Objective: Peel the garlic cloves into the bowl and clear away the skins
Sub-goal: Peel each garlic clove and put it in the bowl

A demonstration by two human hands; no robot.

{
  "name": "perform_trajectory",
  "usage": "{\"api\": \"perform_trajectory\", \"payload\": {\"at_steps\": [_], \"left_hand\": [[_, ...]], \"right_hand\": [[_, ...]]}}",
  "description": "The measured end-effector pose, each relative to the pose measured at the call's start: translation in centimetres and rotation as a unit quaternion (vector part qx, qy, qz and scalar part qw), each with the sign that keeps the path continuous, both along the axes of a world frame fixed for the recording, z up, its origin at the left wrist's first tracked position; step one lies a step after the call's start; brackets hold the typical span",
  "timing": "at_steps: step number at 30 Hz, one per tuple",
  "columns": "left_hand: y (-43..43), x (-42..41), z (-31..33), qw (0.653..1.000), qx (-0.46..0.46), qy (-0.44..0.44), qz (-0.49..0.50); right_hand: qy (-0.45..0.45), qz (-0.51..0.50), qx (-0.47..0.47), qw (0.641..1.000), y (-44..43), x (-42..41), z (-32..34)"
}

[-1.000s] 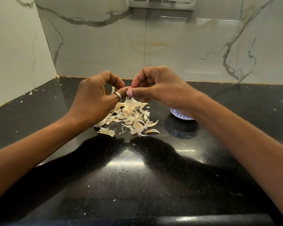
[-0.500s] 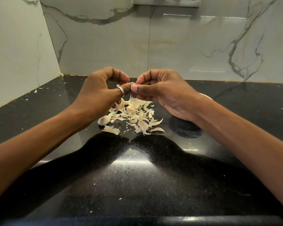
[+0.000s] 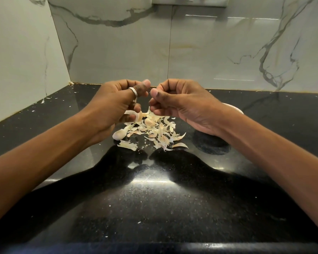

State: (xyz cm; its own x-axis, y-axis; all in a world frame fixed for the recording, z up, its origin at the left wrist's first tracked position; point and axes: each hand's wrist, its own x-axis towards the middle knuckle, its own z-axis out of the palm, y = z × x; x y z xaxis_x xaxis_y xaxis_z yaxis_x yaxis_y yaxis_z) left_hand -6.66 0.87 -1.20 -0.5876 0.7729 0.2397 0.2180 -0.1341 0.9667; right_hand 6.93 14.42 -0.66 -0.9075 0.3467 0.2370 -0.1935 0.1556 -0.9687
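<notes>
Nearest me, the glossy black speckled stone table (image 3: 154,208) carries the dark shadows of my forearms. Further in, a loose heap of pale papery garlic skins (image 3: 154,129) lies on it, with a whitish garlic clove (image 3: 118,134) resting at the heap's left edge. Above the heap my hands hover close together but apart, with a narrow gap between the thumbs. My left hand (image 3: 116,105), a silver ring (image 3: 133,92) on its thumb, has its lower fingers curled round a pale curved clove (image 3: 134,115). My right hand (image 3: 182,103) has its fingers curled and its thumb laid against the forefinger; I cannot tell whether it pinches anything. Behind my right wrist only a strip of the pale rim of the round bowl (image 3: 236,108) shows, and the bowl stands on the table to the right of the skins. At the back rises the white marble wall with grey veins (image 3: 209,52).
</notes>
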Motion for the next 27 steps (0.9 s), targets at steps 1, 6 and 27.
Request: {"api": "perform_trajectory", "payload": {"at_steps": [1, 6, 27], "left_hand": [[0.1, -0.1, 0.1, 1.000, 0.001, 0.001, 0.016], [0.2, -0.4, 0.1, 0.994, -0.006, 0.052, 0.091], [0.0, -0.3, -0.3, 0.985, -0.030, 0.143, 0.096]], "right_hand": [[-0.013, -0.022, 0.041, 0.999, 0.1, -0.1, -0.3], [-0.048, -0.199, 0.485, 0.850, 0.8, -1.3, -3.1], [-0.109, -0.137, 0.518, 0.837, 0.2, -1.1, -2.8]]}}
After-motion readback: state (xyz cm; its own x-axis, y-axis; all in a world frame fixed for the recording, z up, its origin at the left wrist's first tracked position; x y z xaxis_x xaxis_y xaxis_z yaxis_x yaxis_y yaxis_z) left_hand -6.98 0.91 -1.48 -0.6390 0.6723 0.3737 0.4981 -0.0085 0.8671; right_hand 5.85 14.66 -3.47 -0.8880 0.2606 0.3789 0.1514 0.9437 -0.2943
